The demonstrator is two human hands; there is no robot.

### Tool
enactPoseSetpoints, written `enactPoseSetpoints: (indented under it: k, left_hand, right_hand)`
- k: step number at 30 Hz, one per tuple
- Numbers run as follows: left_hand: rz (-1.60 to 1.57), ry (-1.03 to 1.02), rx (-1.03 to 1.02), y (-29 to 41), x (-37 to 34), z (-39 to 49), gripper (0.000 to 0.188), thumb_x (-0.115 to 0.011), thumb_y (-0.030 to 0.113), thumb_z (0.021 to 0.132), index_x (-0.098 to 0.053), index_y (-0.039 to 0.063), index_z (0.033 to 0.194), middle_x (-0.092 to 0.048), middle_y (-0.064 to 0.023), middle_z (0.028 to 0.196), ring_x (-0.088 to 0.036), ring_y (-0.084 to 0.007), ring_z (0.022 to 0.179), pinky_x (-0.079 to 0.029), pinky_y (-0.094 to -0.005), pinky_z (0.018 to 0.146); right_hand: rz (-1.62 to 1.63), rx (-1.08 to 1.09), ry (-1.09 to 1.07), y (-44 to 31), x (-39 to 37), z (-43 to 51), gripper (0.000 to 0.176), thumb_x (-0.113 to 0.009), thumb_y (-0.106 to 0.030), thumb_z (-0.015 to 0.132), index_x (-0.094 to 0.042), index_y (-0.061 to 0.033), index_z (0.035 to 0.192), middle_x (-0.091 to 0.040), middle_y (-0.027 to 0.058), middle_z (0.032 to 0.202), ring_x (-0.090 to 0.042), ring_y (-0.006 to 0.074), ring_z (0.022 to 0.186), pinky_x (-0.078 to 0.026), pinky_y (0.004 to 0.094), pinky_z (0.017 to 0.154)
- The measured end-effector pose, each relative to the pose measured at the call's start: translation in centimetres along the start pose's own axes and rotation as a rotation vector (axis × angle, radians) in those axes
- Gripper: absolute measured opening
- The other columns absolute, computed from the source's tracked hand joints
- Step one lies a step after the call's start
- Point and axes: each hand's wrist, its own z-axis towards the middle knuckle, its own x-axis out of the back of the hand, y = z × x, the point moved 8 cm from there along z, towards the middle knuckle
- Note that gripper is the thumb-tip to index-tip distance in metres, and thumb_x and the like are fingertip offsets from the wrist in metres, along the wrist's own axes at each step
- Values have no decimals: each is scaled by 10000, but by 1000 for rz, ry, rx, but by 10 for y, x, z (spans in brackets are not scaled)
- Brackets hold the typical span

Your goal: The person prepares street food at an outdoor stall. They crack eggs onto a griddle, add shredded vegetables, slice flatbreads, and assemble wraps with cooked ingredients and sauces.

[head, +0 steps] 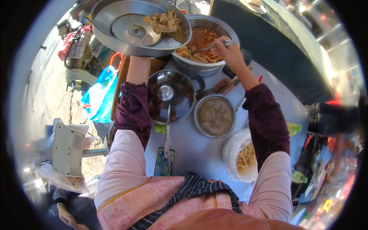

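A wide metal lid (115, 43), turned hollow side up, hangs over the far left of the table with strips of pale food (164, 22) in it. My left hand (139, 64) goes under this lid and bears it; only the wrist shows, the fingers are hidden. My right hand (227, 51) grips the metal handle of a ladle (205, 49). The ladle's lower end is in a large metal pot (202, 66), among similar strips (198, 57) and red broth (201, 38). Lid and pot rim overlap in view; I cannot tell whether they touch.
Nearer me are a glass-lidded pan (184, 89) with a long-handled utensil (167, 129) across it, a small pot of cloudy liquid (215, 116), a phone (164, 165) and a bag-lined container (234, 155) of pale strips. Wooden-handled tools (227, 86) lie behind. Another person's hand (66, 215) shows lower left.
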Motion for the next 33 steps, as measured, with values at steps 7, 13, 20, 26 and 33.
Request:
enactPoseSetpoints:
  k: [7, 13, 20, 26, 33]
  left_hand:
    - [17, 13, -7, 1, 1, -7, 387, -388, 306, 998, -441, 48, 1282, -501, -119, 1215, -516, -257, 1083, -462, -426, 938]
    - [34, 35, -26, 10, 6, -16, 384, -383, 311, 998, -444, 50, 1274, -501, -116, 1201, -515, -254, 1071, -462, -423, 931]
    - [10, 46, -14, 0, 13, -20, 380, -378, 315, 998, -446, 53, 1264, -501, -112, 1185, -514, -250, 1057, -463, -420, 923]
    - [-66, 43, 41, -28, 12, -31, 377, -374, 319, 998, -449, 55, 1256, -501, -109, 1171, -512, -247, 1044, -463, -417, 916]
    - [-128, 14, 67, -41, -5, -34, 374, -369, 324, 999, -451, 57, 1247, -501, -106, 1154, -511, -243, 1030, -463, -414, 908]
  right_hand:
    - [205, -194, 164, 30, -8, -6, 196, -496, -185, 969, -569, -5, 946, -652, 111, 796, -662, 163, 697, -544, 252, 641]
    - [488, -288, 332, 46, 6, -12, 210, -486, -170, 962, -551, 29, 946, -650, 176, 789, -680, 237, 685, -576, 306, 629]
    - [361, -158, 438, 20, 47, -4, 189, -487, -139, 959, -556, 35, 931, -655, 181, 773, -679, 236, 661, -581, 299, 615]
    - [312, 60, 443, -49, 59, 8, 195, -481, -127, 961, -557, 44, 907, -643, 151, 741, -657, 177, 638, -561, 259, 594]
    - [-5, 470, 262, -107, 21, -7, 122, -579, -112, 925, -614, -5, 972, -668, 64, 855, -649, 131, 746, -499, 230, 704]
